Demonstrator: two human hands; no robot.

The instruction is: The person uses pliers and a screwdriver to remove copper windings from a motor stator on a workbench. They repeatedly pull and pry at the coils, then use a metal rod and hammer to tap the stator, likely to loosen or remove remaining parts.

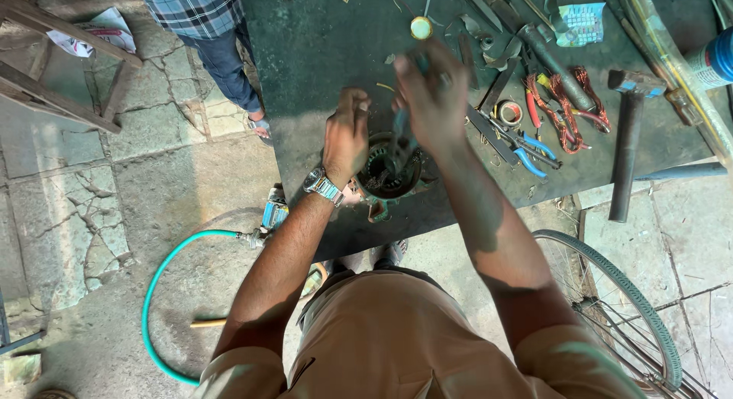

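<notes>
A round dark motor stator with copper windings sits near the front edge of a dark workbench. My left hand, with a metal wristwatch, rests fisted on the stator's left rim. My right hand is raised above it, blurred, and grips a blue-handled tool whose tip points down into the stator's bore.
Blue-handled pliers, red-handled cutters, coils of copper wire, a tape roll and a hammer lie on the bench at right. A person in a checked shirt stands at the far left. A green hose and a bicycle wheel are on the floor.
</notes>
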